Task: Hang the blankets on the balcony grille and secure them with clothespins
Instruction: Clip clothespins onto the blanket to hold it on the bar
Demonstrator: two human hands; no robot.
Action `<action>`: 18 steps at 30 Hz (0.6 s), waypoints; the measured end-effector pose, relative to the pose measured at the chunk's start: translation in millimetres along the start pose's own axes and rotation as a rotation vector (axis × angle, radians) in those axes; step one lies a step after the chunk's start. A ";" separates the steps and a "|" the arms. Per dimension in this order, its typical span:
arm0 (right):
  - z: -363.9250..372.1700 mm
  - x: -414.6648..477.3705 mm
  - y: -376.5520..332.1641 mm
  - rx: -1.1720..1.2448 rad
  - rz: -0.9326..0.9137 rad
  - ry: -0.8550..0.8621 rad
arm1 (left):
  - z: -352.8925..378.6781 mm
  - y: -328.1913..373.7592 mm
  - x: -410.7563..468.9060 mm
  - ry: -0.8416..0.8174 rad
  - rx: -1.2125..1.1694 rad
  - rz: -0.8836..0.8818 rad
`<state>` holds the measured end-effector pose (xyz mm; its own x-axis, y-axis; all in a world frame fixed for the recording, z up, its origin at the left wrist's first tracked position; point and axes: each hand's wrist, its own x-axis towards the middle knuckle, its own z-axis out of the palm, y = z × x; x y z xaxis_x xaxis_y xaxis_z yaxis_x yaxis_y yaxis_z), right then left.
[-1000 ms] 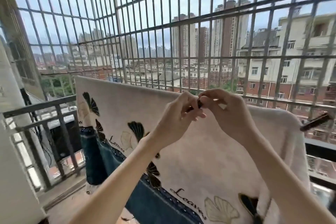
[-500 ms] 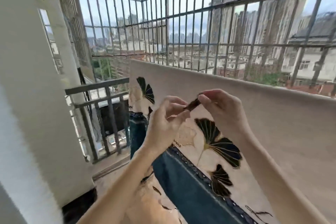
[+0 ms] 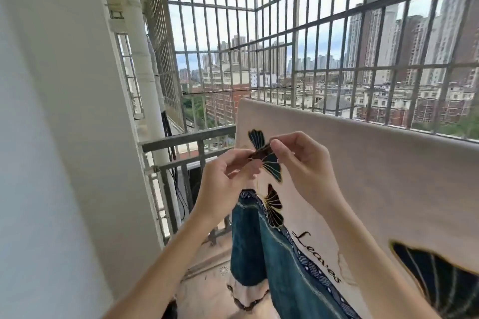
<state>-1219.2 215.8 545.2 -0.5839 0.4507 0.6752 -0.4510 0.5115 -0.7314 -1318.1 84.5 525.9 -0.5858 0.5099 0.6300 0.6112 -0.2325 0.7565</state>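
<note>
Blanket [image 3: 388, 176]: cream, leaf print, blue band. It is draped over a bar of the grille [image 3: 293, 59] and hangs down on my side, with its left edge near the low rail [image 3: 186, 138].
- Handling, my guess: soft, thick and limp, and heavy enough to creep off the bar. Take hold at the top fold near a corner, where the cloth doubles over metal.

Pin [image 3: 260, 154]: small, dark brown, stiff and light. It is held in the air in front of the upper left leaf print, not yet on the cloth.
- Squeeze the tail end so the mouth opens wide enough for the fold and bar. A thick fold may resist.

Hands: left hand [image 3: 225, 179] pinches 1 end of the pin in its fingertips. Right hand [image 3: 303, 163] pinches the other end between thumb and forefinger.

Against 1 s back:
- My view has swung left, and the wall now fills that side.
- The blanket's left corner sits mid-view, and its right end has gone out of view.
- Both hands kept the same 2-handed pinch.
</note>
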 end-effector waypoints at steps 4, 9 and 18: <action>17.6 70.9 38.3 0.059 -0.026 0.029 | -12.6 -46.4 76.2 -0.067 0.115 -0.015; 26.8 145.1 79.0 0.065 -0.014 0.093 | -31.1 -119.9 146.7 -0.045 0.221 -0.111; 55.7 237.2 153.7 -0.114 0.017 0.045 | -41.1 -247.7 254.8 -0.006 0.172 -0.157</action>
<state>-1464.6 360.6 587.6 -0.5591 0.4908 0.6682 -0.3600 0.5823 -0.7290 -1640.7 238.0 506.2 -0.6779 0.5340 0.5053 0.5949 -0.0053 0.8038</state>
